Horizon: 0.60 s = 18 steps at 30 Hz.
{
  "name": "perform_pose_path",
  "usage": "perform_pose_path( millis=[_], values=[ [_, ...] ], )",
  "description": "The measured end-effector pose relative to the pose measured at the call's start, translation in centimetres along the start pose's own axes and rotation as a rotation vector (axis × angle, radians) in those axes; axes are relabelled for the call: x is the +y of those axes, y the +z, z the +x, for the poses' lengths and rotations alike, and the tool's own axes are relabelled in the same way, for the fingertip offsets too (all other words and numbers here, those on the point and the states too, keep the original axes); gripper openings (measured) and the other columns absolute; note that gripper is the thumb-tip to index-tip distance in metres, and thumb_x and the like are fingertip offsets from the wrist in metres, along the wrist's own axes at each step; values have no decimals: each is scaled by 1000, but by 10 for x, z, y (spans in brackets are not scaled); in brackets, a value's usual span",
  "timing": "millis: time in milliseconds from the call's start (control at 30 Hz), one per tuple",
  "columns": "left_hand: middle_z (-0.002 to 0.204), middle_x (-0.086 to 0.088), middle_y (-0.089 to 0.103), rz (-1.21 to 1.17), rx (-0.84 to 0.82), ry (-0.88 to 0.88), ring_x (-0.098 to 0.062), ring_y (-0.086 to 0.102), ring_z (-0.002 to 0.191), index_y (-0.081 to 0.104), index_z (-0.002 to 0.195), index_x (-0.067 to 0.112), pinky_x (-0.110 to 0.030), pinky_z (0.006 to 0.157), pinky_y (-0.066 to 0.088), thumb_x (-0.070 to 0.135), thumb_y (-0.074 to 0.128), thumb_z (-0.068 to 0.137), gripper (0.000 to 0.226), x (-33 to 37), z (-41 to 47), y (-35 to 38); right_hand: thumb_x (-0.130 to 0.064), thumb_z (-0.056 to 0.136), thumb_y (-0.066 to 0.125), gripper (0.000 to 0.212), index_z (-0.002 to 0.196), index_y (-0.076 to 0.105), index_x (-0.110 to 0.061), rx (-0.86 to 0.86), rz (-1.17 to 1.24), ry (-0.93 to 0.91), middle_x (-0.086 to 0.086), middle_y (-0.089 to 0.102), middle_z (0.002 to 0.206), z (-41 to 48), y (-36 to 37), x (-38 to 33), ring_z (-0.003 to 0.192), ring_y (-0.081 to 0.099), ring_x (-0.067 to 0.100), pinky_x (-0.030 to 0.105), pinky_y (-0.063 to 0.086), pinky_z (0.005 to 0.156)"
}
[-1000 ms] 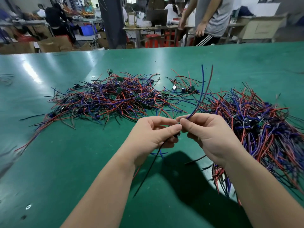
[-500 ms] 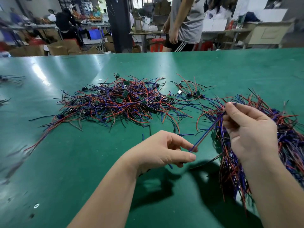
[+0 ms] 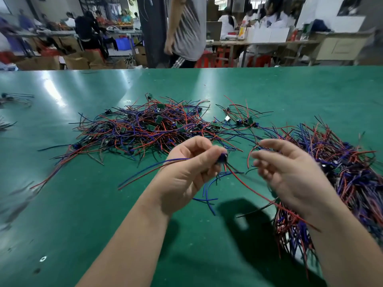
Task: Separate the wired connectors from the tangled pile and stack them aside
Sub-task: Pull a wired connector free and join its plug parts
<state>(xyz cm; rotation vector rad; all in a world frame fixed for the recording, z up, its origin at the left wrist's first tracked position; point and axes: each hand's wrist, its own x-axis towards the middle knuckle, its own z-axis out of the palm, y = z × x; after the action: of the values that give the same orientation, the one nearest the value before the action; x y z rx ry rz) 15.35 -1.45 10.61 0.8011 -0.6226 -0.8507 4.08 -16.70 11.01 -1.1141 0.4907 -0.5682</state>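
1. Head view: a green desk [image 3: 83, 204] fills the lower part of the frame. Two bare forearms reach in from 6 o'clock.
2. The left hand [image 3: 190, 172] is raised above the desk near the centre. Its thumb and forefinger pinch a small dark blue connector [image 3: 222, 158] at the hand's 3 o'clock side, and the other fingers are curled in.
3. The connector's leads lie roughly along a line from 8 o'clock to 4 o'clock. The blue wires [image 3: 145, 172] trail out behind the left hand toward 8 o'clock. A red wire [image 3: 248, 183] runs down toward 4 o'clock and passes close by the right wrist.
4. The right hand [image 3: 290, 175] hovers at 3 o'clock of the connector, near it but apart. Its fingers are loosely bent and blurred, and it grips nothing that shows.
5. The tangled pile [image 3: 149, 129] of red, blue and black wires with small green boards lies on the desk at 12 o'clock of the left hand. Its long axis runs from 9 to 3 o'clock.
6. A second heap [image 3: 342, 162] lies at 3 o'clock, beyond the right hand. Its wires mostly run from 11 toward 5 o'clock, down to the near edge of the desk.
7. A few loose wires [image 3: 16, 98] lie at the 9 o'clock edge, well apart from the rest.
8. Past the far edge of the desk, at 12 o'clock, a person in a grey shirt [image 3: 186, 27] stands, blurred.
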Motion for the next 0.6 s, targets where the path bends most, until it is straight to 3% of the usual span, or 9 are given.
perform_pose_path(
  millis=[100,167,267,433,500,600],
  values=[
    [63,3,64,-122,125,66,-5,64,54,62,63,20,-14,56,50,22,81,49,23,-1,0,6,-2,56,71,30,83,74,-13,-319,-154,101,10,70,76,-11,11,6,60,65,11,17,52,55],
    [62,4,63,-97,181,82,-5,65,57,57,71,17,-13,55,51,16,78,53,28,-6,1,11,-10,53,75,33,84,78,-18,-392,-111,101,8,71,77,-15,14,6,64,66,10,16,53,59],
    [65,4,64,-1,203,110,-9,65,62,59,71,19,-15,56,52,-6,80,59,34,-18,3,15,-16,48,78,34,82,78,-15,-336,33,11,7,72,76,-13,15,7,60,64,9,15,52,59],
    [89,-1,71,197,147,151,-20,67,84,70,73,27,-29,77,54,4,78,61,28,-28,2,17,-16,62,67,10,65,76,-14,-191,197,-35,4,67,60,-11,18,7,52,61,6,13,51,56],
    [98,-2,73,212,107,145,-19,70,86,72,77,25,-28,77,54,-4,71,65,31,-27,2,15,-14,67,61,15,66,76,-14,-172,202,-22,3,66,61,-9,17,6,51,59,5,11,49,51],
    [91,-5,74,184,103,65,-19,72,79,74,78,17,-24,69,55,-9,61,73,30,-22,3,13,-13,68,61,16,71,77,-14,-157,169,-22,2,66,64,-7,13,4,51,57,4,10,47,49]
  ],
)
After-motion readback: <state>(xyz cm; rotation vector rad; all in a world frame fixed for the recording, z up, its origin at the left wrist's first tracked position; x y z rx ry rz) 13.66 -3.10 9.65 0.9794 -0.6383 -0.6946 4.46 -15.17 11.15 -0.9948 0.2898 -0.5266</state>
